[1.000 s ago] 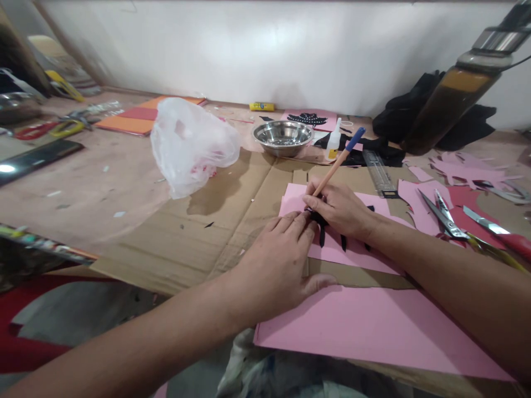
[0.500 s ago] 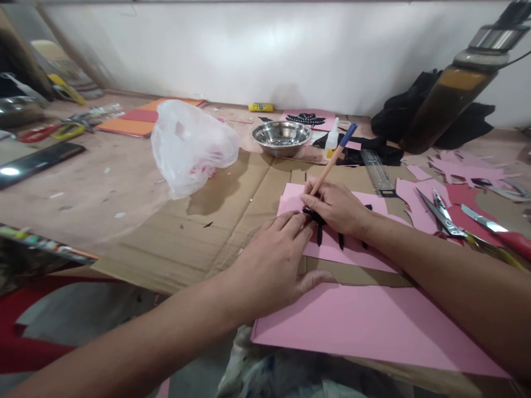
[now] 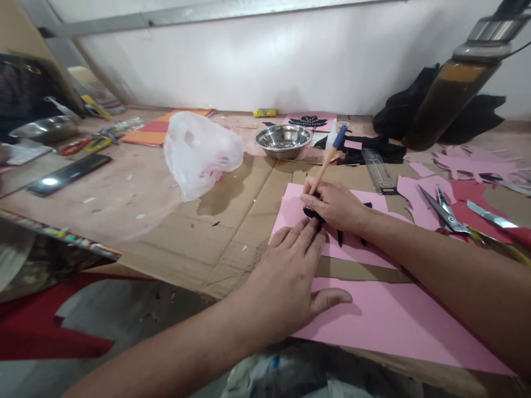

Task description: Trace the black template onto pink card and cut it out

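Observation:
My right hand is closed round an orange pen with a blue cap end, its lower end over a black cut-out. The cut-out lies on a pink sheet and is partly hidden by both hands; the pen's tip is hidden too. My left hand lies flat, fingertips on the pink sheet at the cut-out's near left edge, thumb spread over a larger pink sheet. Nothing is held in it.
Cardboard lies under the work. Behind are a white plastic bag, a steel bowl and a glue bottle. Rightward lie a clear ruler, scissors and pink scraps. A phone lies left.
My left hand has slid right and nearer my body, covering more of the cut-out, its thumb further out. The right hand has barely moved. The view has shifted, showing more at left.

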`<state>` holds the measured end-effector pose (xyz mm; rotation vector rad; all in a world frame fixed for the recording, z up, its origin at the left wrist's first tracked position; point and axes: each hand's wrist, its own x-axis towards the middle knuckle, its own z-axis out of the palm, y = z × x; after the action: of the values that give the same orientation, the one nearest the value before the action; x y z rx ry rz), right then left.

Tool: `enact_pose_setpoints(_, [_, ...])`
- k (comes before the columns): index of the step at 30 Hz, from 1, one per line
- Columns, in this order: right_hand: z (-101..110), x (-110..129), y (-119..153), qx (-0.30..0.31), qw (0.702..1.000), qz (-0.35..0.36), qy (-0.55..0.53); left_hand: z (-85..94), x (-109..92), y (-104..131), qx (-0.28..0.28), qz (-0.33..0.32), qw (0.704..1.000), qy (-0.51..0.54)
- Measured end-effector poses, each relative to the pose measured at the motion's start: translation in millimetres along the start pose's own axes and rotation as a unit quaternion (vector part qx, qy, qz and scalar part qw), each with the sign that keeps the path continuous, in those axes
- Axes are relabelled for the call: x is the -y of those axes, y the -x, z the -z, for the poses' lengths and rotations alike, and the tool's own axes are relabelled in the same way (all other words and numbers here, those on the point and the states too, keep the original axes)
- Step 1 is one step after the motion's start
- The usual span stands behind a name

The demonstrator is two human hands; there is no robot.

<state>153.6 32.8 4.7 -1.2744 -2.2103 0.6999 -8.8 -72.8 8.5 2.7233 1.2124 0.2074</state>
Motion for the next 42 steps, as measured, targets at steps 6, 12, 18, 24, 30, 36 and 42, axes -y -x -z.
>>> enact_pose_setpoints(6, [0.1,-0.6,1.1,-0.003,1.0,0.007,-0.007,-0.2,0.5,-3.0,0.005,0.019,0.999,0.028])
enact_pose_setpoints(12, [-0.1,-0.8,0.6,-0.005,1.0,0.008,-0.011,-0.7,0.5,-3.8,0.003,0.02,0.999,0.046])
enact_pose_setpoints(18, [0.8,0.1,1.0,-0.005,1.0,0.005,-0.011,-0.4,2.0,-4.8,-0.003,0.02,0.999,0.039])
enact_pose_setpoints(24, [1.5,0.1,2.0,-0.002,1.0,0.01,-0.016,-1.8,1.7,-3.4,-0.008,0.027,0.998,0.049])
enact_pose_setpoints(30, [2.1,0.1,3.1,0.0,1.0,0.012,-0.022,-0.2,1.9,-1.2,-0.013,0.036,0.998,0.048])
enact_pose_setpoints(36, [3.0,0.5,3.8,0.008,0.999,0.016,-0.029,-0.5,1.6,-0.9,-0.012,0.035,0.998,0.045])
enact_pose_setpoints(42, [4.5,0.3,5.1,0.018,0.999,0.019,-0.034,-0.9,2.2,-2.2,-0.015,0.03,0.999,0.041])
